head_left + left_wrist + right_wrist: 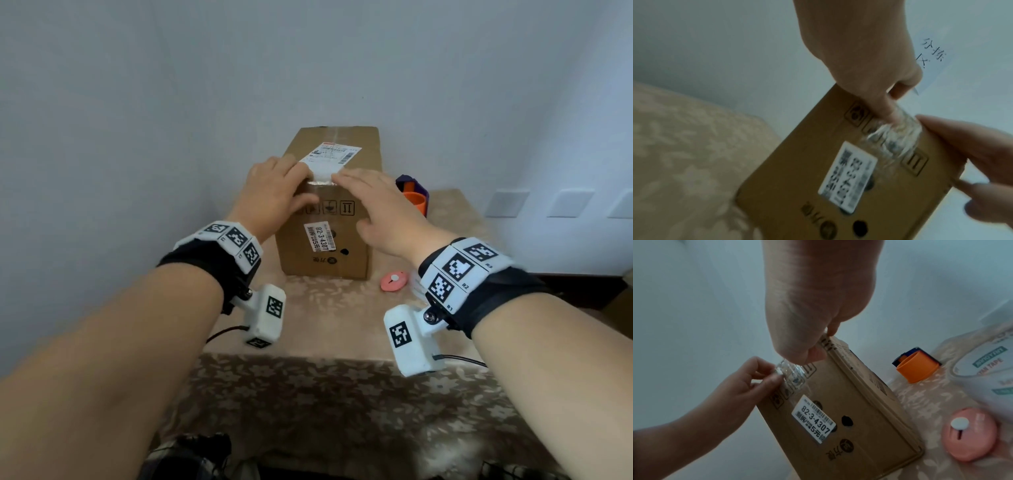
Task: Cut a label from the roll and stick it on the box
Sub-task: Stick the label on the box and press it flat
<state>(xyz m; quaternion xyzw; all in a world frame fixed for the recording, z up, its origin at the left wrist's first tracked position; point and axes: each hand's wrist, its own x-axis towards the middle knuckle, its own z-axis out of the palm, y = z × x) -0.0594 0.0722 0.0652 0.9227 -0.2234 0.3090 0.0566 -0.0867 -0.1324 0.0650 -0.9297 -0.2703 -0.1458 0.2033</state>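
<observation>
A brown cardboard box [352, 246] stands upright on the table, with a printed white sticker on its front and a shipping label on top. A crinkled clear strip [795, 374] runs over the box's front top edge [322, 178] and down the front face [894, 139]. My left hand [284, 192] pinches the strip's left end between thumb and forefinger [774, 376]. My right hand [370, 195] lies with straight fingers along the box top, its thumb [813, 355] pressing the front face beside the strip. The tape roll [986, 369] sits to the right on the table.
A pink round cutter [394, 281] lies on the patterned tablecloth [325, 325] right of the box. An orange and blue dispenser [412, 198] stands behind it near the wall. The wall is close behind the box. A paper note [937, 53] hangs there.
</observation>
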